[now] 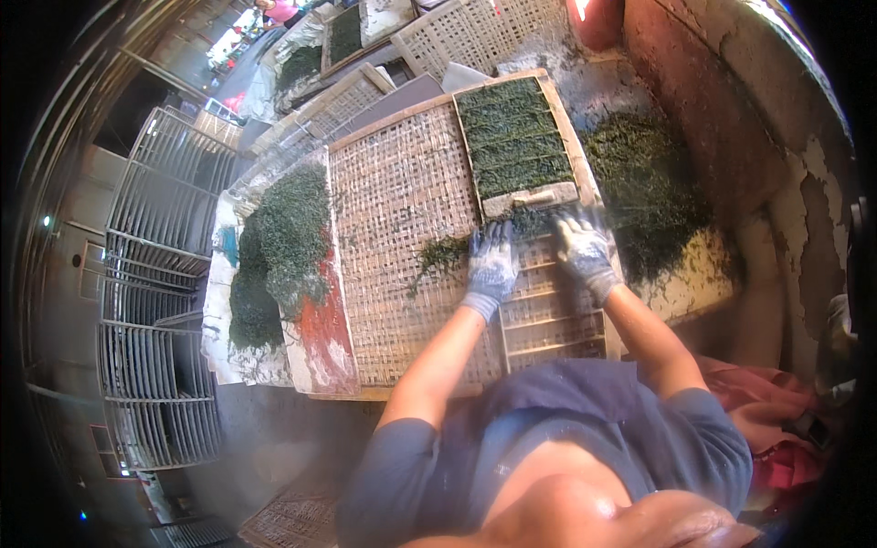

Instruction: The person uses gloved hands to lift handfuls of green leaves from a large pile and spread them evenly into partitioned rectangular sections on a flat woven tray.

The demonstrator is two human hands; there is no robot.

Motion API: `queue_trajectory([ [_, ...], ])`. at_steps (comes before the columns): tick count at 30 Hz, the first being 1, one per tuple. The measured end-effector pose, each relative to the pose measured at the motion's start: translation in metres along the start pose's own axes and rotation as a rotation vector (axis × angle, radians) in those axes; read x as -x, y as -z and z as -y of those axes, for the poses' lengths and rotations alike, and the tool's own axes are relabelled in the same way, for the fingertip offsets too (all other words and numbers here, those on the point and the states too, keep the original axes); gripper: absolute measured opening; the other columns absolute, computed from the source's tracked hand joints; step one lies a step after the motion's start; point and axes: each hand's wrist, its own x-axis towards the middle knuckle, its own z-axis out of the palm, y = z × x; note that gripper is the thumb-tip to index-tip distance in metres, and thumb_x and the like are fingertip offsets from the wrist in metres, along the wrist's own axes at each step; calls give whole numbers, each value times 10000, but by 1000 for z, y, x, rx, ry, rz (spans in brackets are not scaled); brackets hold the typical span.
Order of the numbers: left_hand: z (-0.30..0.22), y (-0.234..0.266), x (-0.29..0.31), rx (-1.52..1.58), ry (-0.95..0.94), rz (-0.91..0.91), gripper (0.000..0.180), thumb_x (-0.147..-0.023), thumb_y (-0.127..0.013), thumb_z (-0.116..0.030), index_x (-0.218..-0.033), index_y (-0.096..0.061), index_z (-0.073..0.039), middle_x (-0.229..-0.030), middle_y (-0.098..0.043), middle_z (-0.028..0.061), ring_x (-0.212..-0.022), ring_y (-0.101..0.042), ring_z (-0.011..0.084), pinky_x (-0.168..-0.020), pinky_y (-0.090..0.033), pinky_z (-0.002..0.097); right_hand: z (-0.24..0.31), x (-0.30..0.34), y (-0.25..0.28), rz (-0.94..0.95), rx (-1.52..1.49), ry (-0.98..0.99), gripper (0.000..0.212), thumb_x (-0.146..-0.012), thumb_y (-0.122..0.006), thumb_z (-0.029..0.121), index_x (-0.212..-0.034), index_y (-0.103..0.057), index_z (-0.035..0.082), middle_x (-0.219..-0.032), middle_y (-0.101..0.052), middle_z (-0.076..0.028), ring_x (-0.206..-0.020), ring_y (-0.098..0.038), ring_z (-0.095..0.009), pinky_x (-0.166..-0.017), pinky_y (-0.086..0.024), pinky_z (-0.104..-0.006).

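Both my hands wear grey-and-white work gloves. My left hand [493,263] lies with its fingers stretched forward at the left edge of a slatted wooden frame [550,347]. My right hand [585,247] has its fingers spread near the frame's right side. Between and just beyond the fingertips is a strip of dark green shreds [533,222]. Beyond it, a pale wooden block [530,199] lies across the frame. The frame's far sections are packed with green shredded leaves [513,132]; its near sections show bare slats. A loose clump of shreds [442,254] rests beside my left hand.
Under the frame is a large woven bamboo tray [393,301]. Piles of green shreds lie left [290,239] and right [639,196] of it. A peeling wall [731,100] rises at the right. Tall slatted racks [160,301] stand at the left. A person in pink [281,11] is far off.
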Motion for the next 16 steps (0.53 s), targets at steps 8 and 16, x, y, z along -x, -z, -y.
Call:
queue_trajectory([
  [8,-17,22,3,47,61,8,674,-1039,-530,-357,-1607,-383,-24,-1571,-515,198,-1490,-441,345,-1307,-198,515,-14,-2,-9,72,-236,-49,651,-824,-738,195,-1451,-578,119,-1521,-574,-139,-1435,-504,-342,-1289,-272,-511],
  [16,-53,-2,-16,-316,-22,-4,768,-1057,-455,-465,-1699,-207,-124,-1776,-143,149,-1649,-76,331,-1337,-84,492,-25,-24,8,262,-212,18,730,-788,-761,190,-1491,-565,185,-1574,-535,-123,-1496,-450,-333,-1323,-199,-491],
])
